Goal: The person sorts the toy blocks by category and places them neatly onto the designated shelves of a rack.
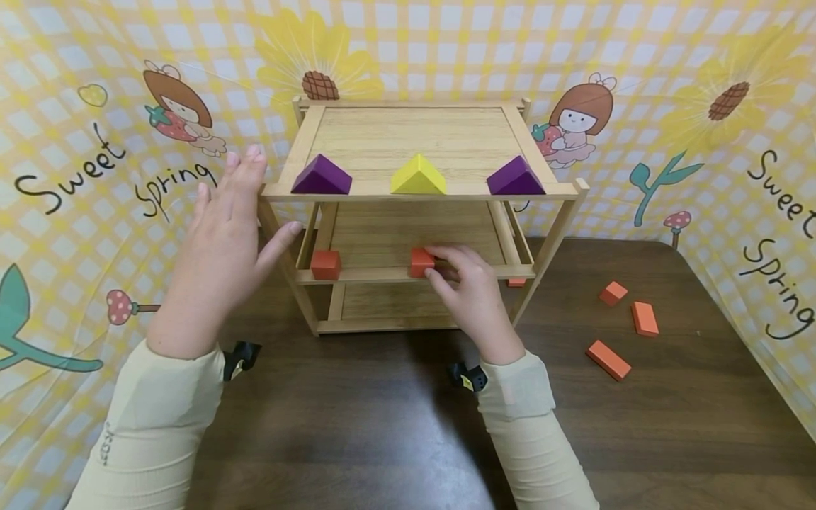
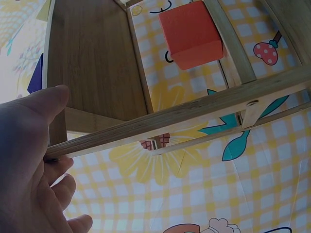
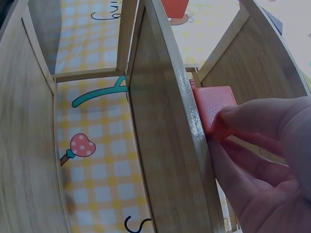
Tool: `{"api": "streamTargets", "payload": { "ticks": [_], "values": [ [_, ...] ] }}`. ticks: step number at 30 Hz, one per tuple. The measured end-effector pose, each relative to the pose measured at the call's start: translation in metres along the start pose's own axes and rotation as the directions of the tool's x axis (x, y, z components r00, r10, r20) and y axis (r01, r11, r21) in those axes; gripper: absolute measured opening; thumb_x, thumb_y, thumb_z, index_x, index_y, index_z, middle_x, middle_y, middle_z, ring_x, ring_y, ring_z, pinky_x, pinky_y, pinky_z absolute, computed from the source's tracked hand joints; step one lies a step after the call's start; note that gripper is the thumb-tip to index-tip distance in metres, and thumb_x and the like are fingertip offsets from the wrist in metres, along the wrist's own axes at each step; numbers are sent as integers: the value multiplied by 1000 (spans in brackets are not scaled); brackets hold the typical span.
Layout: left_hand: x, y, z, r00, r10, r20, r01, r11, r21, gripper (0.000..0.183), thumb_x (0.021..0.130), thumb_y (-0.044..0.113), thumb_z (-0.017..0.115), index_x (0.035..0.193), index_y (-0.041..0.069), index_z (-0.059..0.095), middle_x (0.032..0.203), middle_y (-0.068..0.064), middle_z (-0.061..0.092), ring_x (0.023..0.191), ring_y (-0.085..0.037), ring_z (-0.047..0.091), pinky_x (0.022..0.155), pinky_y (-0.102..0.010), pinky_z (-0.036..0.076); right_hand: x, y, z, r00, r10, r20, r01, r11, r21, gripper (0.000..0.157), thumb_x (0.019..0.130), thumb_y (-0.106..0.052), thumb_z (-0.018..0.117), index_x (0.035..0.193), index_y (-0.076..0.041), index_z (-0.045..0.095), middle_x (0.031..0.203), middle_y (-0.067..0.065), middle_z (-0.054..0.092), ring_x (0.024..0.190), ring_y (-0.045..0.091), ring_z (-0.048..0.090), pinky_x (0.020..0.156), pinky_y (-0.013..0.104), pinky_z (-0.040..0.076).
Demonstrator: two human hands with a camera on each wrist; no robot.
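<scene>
My right hand (image 1: 468, 287) pinches a red-orange block (image 1: 421, 263) on the front edge of the wooden rack's (image 1: 421, 197) middle shelf. The right wrist view shows the thumb against the same block (image 3: 214, 104). Farther left on that shelf sits another red-orange block (image 1: 326, 265), large in the left wrist view. My left hand (image 1: 219, 248) is at the rack's upper left corner, fingers extended and thumb spread. Along the top shelf's front edge stand a purple triangular block (image 1: 321, 176), a yellow one (image 1: 418, 175) and a second purple one (image 1: 517, 176).
To the right on the dark table (image 1: 688, 411) lie a small orange block (image 1: 613, 293) and two longer ones, the nearer (image 1: 608, 360) tilted. Another orange piece (image 1: 516, 282) shows partly behind the rack's right side. A yellow checked cloth (image 1: 414, 49) hangs behind and at both sides.
</scene>
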State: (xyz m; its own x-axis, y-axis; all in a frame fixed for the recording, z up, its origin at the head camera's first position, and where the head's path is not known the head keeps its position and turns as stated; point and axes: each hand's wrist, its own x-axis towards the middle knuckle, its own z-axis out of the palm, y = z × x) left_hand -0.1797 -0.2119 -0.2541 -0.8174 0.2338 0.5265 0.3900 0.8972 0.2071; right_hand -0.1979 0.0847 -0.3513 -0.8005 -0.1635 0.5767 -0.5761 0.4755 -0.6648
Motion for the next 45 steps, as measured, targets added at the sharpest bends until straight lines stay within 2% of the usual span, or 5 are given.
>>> {"api": "streamTargets", "payload": {
  "ticks": [21, 26, 34, 40, 45],
  "values": [
    [1, 0, 0, 1000, 1, 6, -1, 1000, 10, 82, 102, 35, 61, 163, 8, 14, 169, -7, 12, 156, -22, 4, 123, -57, 2, -1, -2, -5, 999, -16, -29, 16, 1000, 18, 29, 89, 7, 71, 118, 7, 70, 113, 21, 65, 95, 30, 72, 83, 28, 59],
    [0, 0, -1, 1000, 2, 10, -2, 1000, 12, 83, 102, 34, 62, 163, 7, 12, 169, -7, 12, 156, -23, 5, 123, -58, 2, -3, -4, -9, 999, -24, -31, 25, 1000, 14, 28, 90, 5, 72, 118, 5, 71, 114, 19, 66, 101, 28, 70, 84, 28, 59],
    [0, 1, -1, 1000, -4, 18, 4, 1000, 11, 84, 102, 34, 63, 163, 7, 12, 169, -8, 12, 156, -23, 4, 123, -57, 1, -8, -5, -21, 993, -101, -66, 99, 994, -36, 27, 91, 2, 72, 118, 2, 71, 112, 14, 67, 93, 25, 72, 84, 30, 59],
    [0, 1, -1, 1000, -6, 16, 6, 1000, 9, 84, 101, 34, 64, 163, 7, 13, 169, -9, 13, 156, -24, 5, 123, -57, 2, -12, -4, -34, 969, -214, -123, 204, 975, -84, 23, 88, 4, 73, 111, 5, 73, 108, 16, 69, 87, 32, 71, 79, 40, 60],
    [0, 2, -2, 1000, -9, 18, 8, 1000, 10, 83, 102, 34, 63, 163, 7, 12, 169, -9, 12, 156, -24, 5, 123, -57, 2, -17, -5, -46, 959, -232, -162, 211, 968, -132, 23, 88, 4, 73, 111, 2, 74, 109, 14, 71, 92, 27, 69, 78, 39, 59]
  ]
}}
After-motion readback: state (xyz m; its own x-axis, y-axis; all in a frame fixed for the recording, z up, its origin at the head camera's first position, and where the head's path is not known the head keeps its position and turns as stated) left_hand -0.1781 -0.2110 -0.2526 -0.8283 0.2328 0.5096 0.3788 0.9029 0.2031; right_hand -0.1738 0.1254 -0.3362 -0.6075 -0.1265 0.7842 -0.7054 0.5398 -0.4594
